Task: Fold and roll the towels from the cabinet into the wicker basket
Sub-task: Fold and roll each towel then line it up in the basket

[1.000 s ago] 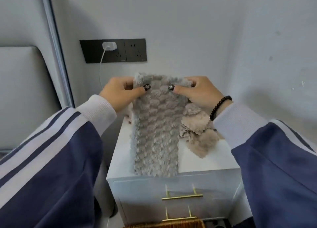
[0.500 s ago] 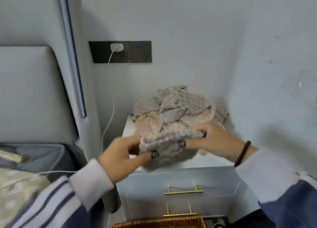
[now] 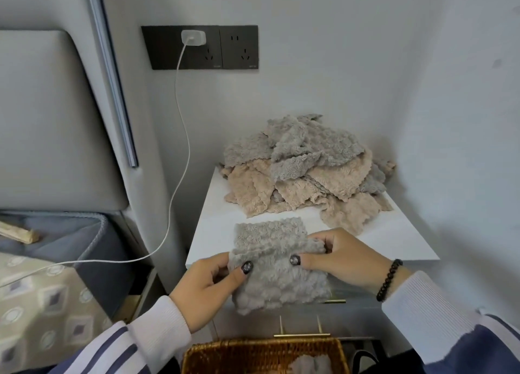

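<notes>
I see the grey towel (image 3: 277, 264) folded over at the front edge of the white cabinet (image 3: 394, 241), its far half lying flat on the top and its near half hanging past the edge. My left hand (image 3: 209, 289) pinches the towel's left side, thumb on the upper face and fingers curled beneath. My right hand (image 3: 346, 258) grips the right side at the fold, thumb on top, fingers curled over the far layer. Behind, a heap of grey and beige towels (image 3: 304, 171) sits on the cabinet. Below, the wicker basket (image 3: 253, 354) holds a grey roll (image 3: 311, 365).
</notes>
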`<control>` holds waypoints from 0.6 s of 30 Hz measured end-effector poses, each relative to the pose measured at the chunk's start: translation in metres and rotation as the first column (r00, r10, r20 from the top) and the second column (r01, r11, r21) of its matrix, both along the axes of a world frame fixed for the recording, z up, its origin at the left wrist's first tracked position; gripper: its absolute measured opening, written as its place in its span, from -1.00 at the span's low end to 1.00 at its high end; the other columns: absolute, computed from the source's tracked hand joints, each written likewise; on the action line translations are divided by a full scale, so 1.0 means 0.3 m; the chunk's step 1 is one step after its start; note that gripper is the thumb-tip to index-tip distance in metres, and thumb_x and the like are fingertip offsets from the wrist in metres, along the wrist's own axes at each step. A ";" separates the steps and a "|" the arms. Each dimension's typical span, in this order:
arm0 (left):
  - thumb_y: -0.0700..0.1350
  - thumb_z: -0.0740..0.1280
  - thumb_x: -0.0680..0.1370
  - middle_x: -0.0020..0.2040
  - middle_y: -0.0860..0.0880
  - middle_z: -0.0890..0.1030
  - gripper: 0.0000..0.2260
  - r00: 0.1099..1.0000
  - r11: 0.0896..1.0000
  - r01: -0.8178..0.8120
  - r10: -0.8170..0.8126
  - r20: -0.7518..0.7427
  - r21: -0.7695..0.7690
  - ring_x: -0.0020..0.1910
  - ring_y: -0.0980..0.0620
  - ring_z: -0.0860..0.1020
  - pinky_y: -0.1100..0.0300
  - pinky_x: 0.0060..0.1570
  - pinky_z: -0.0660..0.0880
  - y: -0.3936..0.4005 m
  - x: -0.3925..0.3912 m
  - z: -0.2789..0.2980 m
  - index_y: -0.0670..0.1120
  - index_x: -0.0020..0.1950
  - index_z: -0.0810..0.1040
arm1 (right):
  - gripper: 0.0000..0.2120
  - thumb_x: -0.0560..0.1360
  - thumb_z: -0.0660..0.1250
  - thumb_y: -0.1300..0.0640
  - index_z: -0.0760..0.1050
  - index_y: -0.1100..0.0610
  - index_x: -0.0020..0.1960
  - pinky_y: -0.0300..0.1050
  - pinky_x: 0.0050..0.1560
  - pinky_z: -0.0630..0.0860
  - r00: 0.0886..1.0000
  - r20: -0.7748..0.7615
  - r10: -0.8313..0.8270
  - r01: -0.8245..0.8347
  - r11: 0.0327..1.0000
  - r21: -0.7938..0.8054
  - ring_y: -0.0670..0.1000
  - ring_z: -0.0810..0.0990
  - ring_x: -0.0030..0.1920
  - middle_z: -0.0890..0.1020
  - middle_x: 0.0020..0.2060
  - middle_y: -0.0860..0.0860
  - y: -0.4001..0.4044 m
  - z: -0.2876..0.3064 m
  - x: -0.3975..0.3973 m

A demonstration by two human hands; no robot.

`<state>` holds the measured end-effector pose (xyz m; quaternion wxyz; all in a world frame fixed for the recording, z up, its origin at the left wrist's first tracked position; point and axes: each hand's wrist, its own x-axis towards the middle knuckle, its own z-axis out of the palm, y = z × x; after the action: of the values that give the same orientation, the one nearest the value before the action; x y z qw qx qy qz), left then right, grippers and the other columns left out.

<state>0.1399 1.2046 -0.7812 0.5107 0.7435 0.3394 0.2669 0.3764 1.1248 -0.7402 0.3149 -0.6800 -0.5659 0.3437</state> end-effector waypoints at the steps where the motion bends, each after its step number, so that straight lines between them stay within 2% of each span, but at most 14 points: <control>1: 0.14 0.31 0.48 -0.08 0.00 0.70 -0.75 0.999 1.000 -0.030 0.030 0.017 0.001 -0.06 -0.02 0.65 -0.08 0.04 0.57 0.013 0.011 0.006 0.03 0.00 0.65 | -0.23 0.25 0.44 -0.24 0.46 0.19 0.32 -0.02 0.12 0.51 1.000 -0.001 -0.023 0.023 1.000 0.018 0.16 0.60 0.09 0.64 0.08 0.18 0.020 -0.010 0.005; 2: 0.14 0.31 0.49 -0.08 -0.01 0.70 -0.75 0.998 0.998 -0.059 0.058 0.033 0.007 -0.06 -0.04 0.65 -0.10 0.04 0.57 0.026 0.025 0.015 0.02 -0.01 0.65 | -0.33 0.29 0.45 -0.20 0.49 0.13 0.28 -0.04 0.05 0.51 0.998 -0.023 -0.060 0.061 0.997 0.055 0.11 0.62 0.01 0.66 0.00 0.13 0.035 -0.002 0.001; 3: 0.19 0.33 0.50 -0.10 -0.04 0.70 -0.70 0.995 0.995 -0.094 0.094 0.036 0.026 -0.08 -0.09 0.64 -0.12 0.02 0.56 0.042 0.037 0.023 -0.01 -0.04 0.66 | -0.54 0.33 0.46 -0.15 0.55 0.08 0.12 -0.02 -0.11 0.51 0.996 -0.051 -0.078 0.083 0.992 0.093 0.10 0.61 -0.19 0.65 -0.20 0.09 0.061 -0.012 0.012; 4: 0.26 0.32 0.46 -0.14 -0.09 0.68 -0.61 0.992 0.991 -0.122 0.121 0.038 0.053 -0.11 -0.15 0.62 -0.14 -0.01 0.56 0.060 0.051 0.032 -0.06 -0.08 0.65 | -0.72 0.37 0.47 -0.11 0.53 0.07 -0.11 -0.08 -0.28 0.41 0.993 -0.052 -0.106 0.111 0.988 0.105 0.05 0.48 -0.39 0.53 -0.42 0.00 0.076 -0.007 0.008; 6: 0.29 0.27 0.37 -0.21 -0.16 0.64 -0.50 0.986 0.981 -0.169 0.169 0.009 0.094 -0.17 -0.22 0.57 -0.12 -0.09 0.53 0.101 0.080 0.044 -0.15 -0.14 0.60 | -0.68 0.42 0.44 -0.05 0.35 0.05 -0.30 -0.33 -0.44 0.23 0.985 -0.055 -0.163 0.169 0.979 0.119 -0.13 0.29 -0.56 0.30 -0.59 -0.18 0.117 -0.020 0.018; 8: 0.20 0.29 0.44 -0.36 -0.09 0.56 -0.59 0.975 0.971 -0.210 0.216 -0.044 0.112 -0.36 -0.10 0.48 -0.03 -0.28 0.47 0.144 0.109 0.041 -0.18 -0.22 0.53 | -0.82 0.46 0.41 -0.04 0.46 0.02 -0.15 -0.42 -0.55 0.18 0.974 -0.050 -0.219 0.223 0.968 0.111 -0.21 0.31 -0.64 0.29 -0.59 -0.21 0.161 -0.040 0.026; 9: 0.10 0.31 0.49 -0.46 0.03 0.47 -0.67 0.967 0.963 -0.232 0.243 -0.074 0.135 -0.44 0.04 0.39 0.09 -0.37 0.38 0.159 0.122 0.038 -0.14 -0.28 0.47 | -0.72 0.48 0.40 -0.04 0.52 0.11 0.08 -0.42 -0.56 0.18 0.975 -0.069 -0.209 0.215 0.971 0.104 -0.21 0.32 -0.63 0.35 -0.54 -0.20 0.180 -0.057 0.033; 10: 0.02 0.32 0.53 -0.50 0.09 0.41 -0.71 0.958 0.954 -0.250 0.269 -0.104 0.165 -0.48 0.11 0.33 0.17 -0.40 0.32 0.171 0.133 0.026 -0.10 -0.32 0.41 | -0.55 0.48 0.40 -0.04 0.48 0.21 0.25 -0.41 -0.54 0.18 0.974 -0.052 -0.221 0.225 0.970 0.095 -0.21 0.32 -0.59 0.40 -0.47 -0.14 0.197 -0.070 0.033; 11: -0.02 0.32 0.54 -0.49 0.11 0.40 -0.73 0.947 0.946 -0.268 0.293 -0.128 0.185 -0.48 0.12 0.32 0.17 -0.40 0.33 0.175 0.141 0.015 -0.06 -0.32 0.38 | -0.53 0.47 0.40 -0.05 0.50 0.25 0.24 -0.37 -0.52 0.17 0.972 -0.017 -0.233 0.234 0.967 0.103 -0.19 0.30 -0.54 0.41 -0.40 -0.07 0.207 -0.084 0.030; 12: -0.03 0.31 0.54 -0.46 0.09 0.43 -0.77 0.938 0.939 -0.284 0.314 -0.148 0.196 -0.46 0.10 0.35 0.12 -0.37 0.37 0.174 0.149 0.002 -0.04 -0.28 0.39 | -0.63 0.46 0.41 -0.06 0.56 0.24 0.04 -0.33 -0.51 0.13 0.966 0.037 -0.257 0.251 0.962 0.109 -0.14 0.24 -0.52 0.35 -0.40 -0.03 0.216 -0.098 0.027; 13: -0.03 0.31 0.54 -0.42 0.05 0.49 -0.82 0.929 0.931 -0.294 0.332 -0.165 0.216 -0.44 0.07 0.40 0.09 -0.35 0.41 0.171 0.154 -0.008 -0.03 -0.23 0.42 | -0.69 0.43 0.43 -0.06 0.48 0.18 -0.21 -0.27 -0.49 0.08 0.960 0.053 -0.277 0.268 0.955 0.126 -0.10 0.18 -0.51 0.27 -0.42 -0.01 0.224 -0.116 0.026; 14: -0.02 0.31 0.53 -0.38 0.04 0.52 -0.87 0.920 0.921 -0.297 0.347 -0.183 0.252 -0.42 0.06 0.44 0.12 -0.34 0.43 0.160 0.159 -0.012 0.00 -0.18 0.42 | -0.61 0.42 0.44 -0.06 0.32 0.13 -0.33 -0.23 -0.47 0.06 0.951 0.059 -0.302 0.292 0.947 0.132 -0.07 0.17 -0.49 0.22 -0.45 0.00 0.225 -0.123 0.022; 15: -0.02 0.31 0.53 -0.36 0.04 0.55 -0.90 0.910 0.910 -0.296 0.361 -0.203 0.291 -0.40 0.08 0.48 0.19 -0.36 0.43 0.157 0.162 -0.017 0.02 -0.14 0.42 | -0.55 0.41 0.44 -0.07 0.23 0.11 -0.35 -0.19 -0.43 0.07 0.947 0.073 -0.314 0.302 0.943 0.142 -0.02 0.20 -0.49 0.22 -0.46 0.03 0.233 -0.133 0.019; 18: 0.00 0.33 0.51 -0.30 0.05 0.58 -0.88 0.900 0.901 -0.315 0.384 -0.208 0.299 -0.36 0.10 0.52 0.22 -0.34 0.47 0.164 0.167 -0.020 0.05 -0.07 0.40 | -0.55 0.40 0.44 -0.08 0.22 0.12 -0.35 -0.20 -0.45 0.09 0.936 0.086 -0.342 0.325 0.931 0.167 0.06 0.26 -0.49 0.26 -0.48 0.10 0.231 -0.151 0.013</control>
<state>0.1900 1.2537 -0.7872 0.3037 0.7583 0.4950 0.2961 0.3804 1.1941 -0.7854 0.3861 -0.7591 -0.4834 0.2025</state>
